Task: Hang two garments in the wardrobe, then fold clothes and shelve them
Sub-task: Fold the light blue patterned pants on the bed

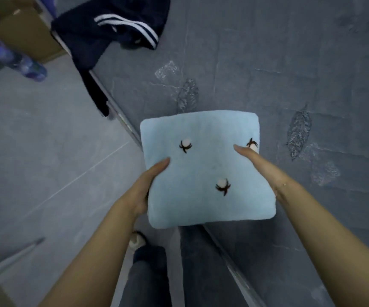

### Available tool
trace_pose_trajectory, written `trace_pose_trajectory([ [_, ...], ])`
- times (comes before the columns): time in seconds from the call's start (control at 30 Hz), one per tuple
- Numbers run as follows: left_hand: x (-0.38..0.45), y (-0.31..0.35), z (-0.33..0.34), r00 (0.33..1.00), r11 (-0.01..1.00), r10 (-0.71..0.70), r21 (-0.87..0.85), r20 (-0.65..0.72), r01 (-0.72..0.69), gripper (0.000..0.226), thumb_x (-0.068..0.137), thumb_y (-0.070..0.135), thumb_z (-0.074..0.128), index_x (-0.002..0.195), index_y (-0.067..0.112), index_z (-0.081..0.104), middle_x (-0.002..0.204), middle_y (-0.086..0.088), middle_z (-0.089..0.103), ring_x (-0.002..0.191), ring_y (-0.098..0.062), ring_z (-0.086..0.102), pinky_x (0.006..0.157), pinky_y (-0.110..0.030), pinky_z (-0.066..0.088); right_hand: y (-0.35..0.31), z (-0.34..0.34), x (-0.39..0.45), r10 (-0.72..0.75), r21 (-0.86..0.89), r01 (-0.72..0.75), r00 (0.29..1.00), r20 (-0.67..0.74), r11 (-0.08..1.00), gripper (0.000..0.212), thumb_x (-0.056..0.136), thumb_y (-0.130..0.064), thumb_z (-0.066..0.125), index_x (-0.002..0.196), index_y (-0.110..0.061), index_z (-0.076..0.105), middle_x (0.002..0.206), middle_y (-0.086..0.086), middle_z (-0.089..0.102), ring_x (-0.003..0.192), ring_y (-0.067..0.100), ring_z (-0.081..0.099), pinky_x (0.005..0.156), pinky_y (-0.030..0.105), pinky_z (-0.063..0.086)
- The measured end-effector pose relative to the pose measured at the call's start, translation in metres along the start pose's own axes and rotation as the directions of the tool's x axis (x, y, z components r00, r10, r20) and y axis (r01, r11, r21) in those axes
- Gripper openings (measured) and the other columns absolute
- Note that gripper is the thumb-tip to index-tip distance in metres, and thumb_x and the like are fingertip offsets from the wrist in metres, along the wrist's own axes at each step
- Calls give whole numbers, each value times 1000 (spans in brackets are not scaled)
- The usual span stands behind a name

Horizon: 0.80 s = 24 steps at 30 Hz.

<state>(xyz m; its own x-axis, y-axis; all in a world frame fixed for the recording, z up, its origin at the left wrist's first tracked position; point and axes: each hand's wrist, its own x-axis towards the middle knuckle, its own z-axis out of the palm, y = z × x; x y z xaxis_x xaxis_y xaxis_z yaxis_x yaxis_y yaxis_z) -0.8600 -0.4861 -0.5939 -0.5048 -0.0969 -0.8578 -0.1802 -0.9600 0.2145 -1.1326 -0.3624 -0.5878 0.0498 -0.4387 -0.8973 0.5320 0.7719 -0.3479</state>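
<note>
A light blue fluffy garment, folded into a thick square with small dark-and-white cotton-boll motifs, is held up over the edge of the bed. My left hand grips its left side, thumb on top and fingers hidden underneath. My right hand grips its right side the same way. A dark navy garment with white stripes lies crumpled at the bed's far left corner, one dark part hanging over the edge.
The bed has a grey sheet with leaf prints and fills the right side. A grey tiled floor lies to the left. A cardboard box and a purple bottle stand at the top left. My legs and a foot show below.
</note>
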Motion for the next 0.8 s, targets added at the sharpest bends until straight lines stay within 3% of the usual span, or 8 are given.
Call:
trace_pose_trajectory([
  [0.1, -54, -30, -35, 996, 986, 88, -142, -34, -92, 58, 66, 48, 84, 117, 22, 71, 126, -12, 65, 111, -33, 65, 81, -45, 56, 3, 54, -5, 17, -113, -9, 998, 65, 994, 51, 68, -60, 79, 111, -33, 73, 116, 6, 71, 105, 30, 69, 86, 45, 56],
  [0.2, -119, -50, -67, 959, 951, 249, -154, -135, -268, 56, 69, 52, 80, 118, 26, 70, 123, -12, 67, 108, -34, 66, 78, -45, 56, 2, 123, -16, 4, -234, 26, 992, 129, 972, 53, 68, -57, 79, 113, -30, 72, 118, 8, 70, 107, 31, 67, 98, 50, 49],
  [0.33, -233, -80, -109, 872, 882, 396, -147, -287, -449, 45, 76, 53, 73, 114, 28, 72, 118, -9, 69, 104, -31, 68, 72, -41, 58, 19, 234, -49, -3, -370, 106, 963, 268, 923, 45, 72, -57, 77, 111, -33, 72, 119, 5, 70, 109, 27, 67, 95, 44, 52],
  [0.5, -403, -135, -152, 735, 756, 459, -215, -499, -618, 31, 87, 42, 63, 111, 25, 74, 116, -12, 70, 102, -31, 69, 70, -39, 59, 61, 389, -111, 31, -477, 202, 899, 437, 855, 55, 71, -52, 80, 118, -26, 70, 121, 8, 69, 110, 29, 66, 90, 40, 54],
  [0.57, -465, -151, -165, 619, 669, 459, -211, -637, -713, 30, 95, 20, 56, 122, 12, 68, 127, -18, 63, 114, -34, 62, 86, -42, 56, 80, 450, -144, 79, -529, 235, 860, 503, 815, 53, 71, -52, 80, 116, -27, 71, 120, 8, 69, 109, 30, 67, 87, 40, 56],
  [0.63, -524, -169, -175, 461, 561, 467, -151, -755, -814, 37, 100, 2, 42, 136, -1, 50, 139, -22, 51, 128, -38, 49, 107, -46, 40, 99, 505, -177, 141, -569, 268, 808, 573, 778, 48, 71, -51, 80, 113, -30, 72, 120, 9, 69, 109, 31, 67, 84, 40, 56],
  [0.7, -576, -194, -179, 339, 436, 476, -116, -811, -892, 38, 99, -2, 40, 136, -3, 48, 137, -21, 52, 123, -37, 52, 105, -43, 40, 116, 553, -210, 224, -598, 290, 737, 638, 747, 54, 69, -46, 83, 117, -25, 70, 120, 11, 69, 107, 33, 67, 77, 38, 58],
  [0.8, -645, -224, -180, 206, 271, 352, -111, -913, -956, 40, 98, -5, 40, 137, -7, 45, 137, -23, 51, 113, -36, 54, 98, -40, 41, 134, 618, -260, 335, -625, 373, 600, 726, 686, 64, 72, -41, 83, 129, -23, 61, 125, 11, 66, 111, 34, 65, 79, 41, 58],
])
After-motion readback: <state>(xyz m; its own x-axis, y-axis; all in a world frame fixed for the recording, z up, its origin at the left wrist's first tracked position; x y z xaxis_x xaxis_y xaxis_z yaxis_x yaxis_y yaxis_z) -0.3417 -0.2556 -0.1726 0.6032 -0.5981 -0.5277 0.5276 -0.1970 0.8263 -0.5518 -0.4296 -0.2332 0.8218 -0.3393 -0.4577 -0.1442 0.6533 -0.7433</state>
